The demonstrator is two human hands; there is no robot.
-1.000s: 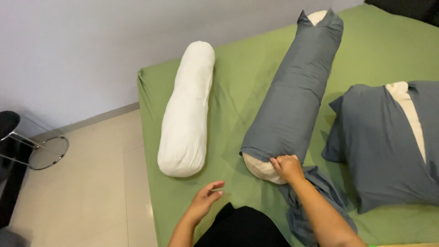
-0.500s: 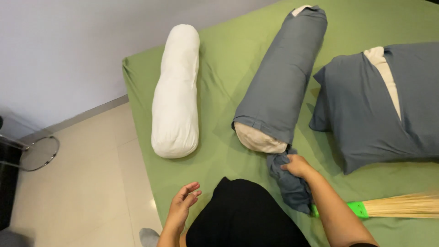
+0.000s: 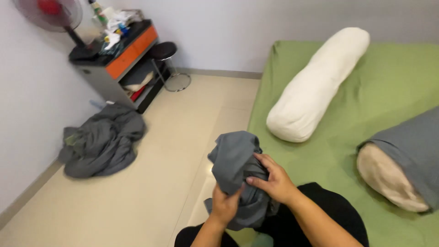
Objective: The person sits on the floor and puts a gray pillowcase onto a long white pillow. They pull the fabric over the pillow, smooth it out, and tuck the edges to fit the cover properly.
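At my 1 o'clock: bare white bolster (image 3: 318, 84) on green bedsheet (image 3: 393, 77) | 3 o'clock: bolster in grey cover (image 3: 404, 160) | 9 o'clock: grey cloth heap (image 3: 101, 142) on floor | 11 o'clock: cabinet (image 3: 116, 64), black stool (image 3: 164, 51), fan (image 3: 50, 13)

Pale grey walls (image 3: 238, 27) meet a beige tiled floor (image 3: 151, 183) along a low skirting. In the far corner stands a grey cabinet (image 3: 114, 64) with an orange drawer front, cluttered on top, a red fan (image 3: 50, 13) beside it and a round black stool (image 3: 164, 52) just to its right
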